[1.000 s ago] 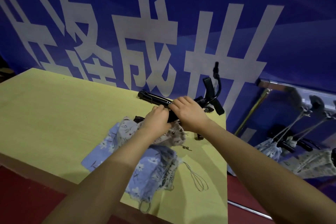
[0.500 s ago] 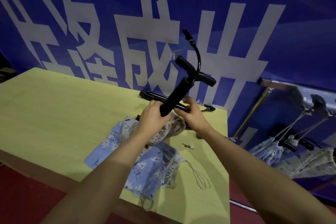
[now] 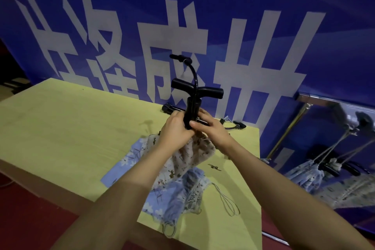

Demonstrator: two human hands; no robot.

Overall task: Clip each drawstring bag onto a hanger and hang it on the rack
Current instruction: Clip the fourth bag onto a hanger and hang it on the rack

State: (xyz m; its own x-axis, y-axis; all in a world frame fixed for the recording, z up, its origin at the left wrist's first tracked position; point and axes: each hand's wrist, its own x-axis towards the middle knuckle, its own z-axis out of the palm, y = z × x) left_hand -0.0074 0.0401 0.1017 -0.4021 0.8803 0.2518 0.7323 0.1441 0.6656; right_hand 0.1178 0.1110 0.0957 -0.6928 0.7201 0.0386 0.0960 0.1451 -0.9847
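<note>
Blue flowered bag (image 3: 174, 195) lies flat on the yellow table (image 3: 67, 128), nearest its front edge. Just beyond, a beige bag (image 3: 194, 152) hangs bunched under both hands. Left hand (image 3: 175, 130) and right hand (image 3: 211, 130) grip the black hanger (image 3: 191, 111), held upright. Farther right of the table, the rack (image 3: 324, 101) carries bags.

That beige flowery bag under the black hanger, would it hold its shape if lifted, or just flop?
Probably flop: the beige bag already hangs in soft folds below the black hanger both hands hold. It looks light, thin cloth, so likely easy to lift. Its cords may dangle and snag, like the loose cord lying on the table.
</note>
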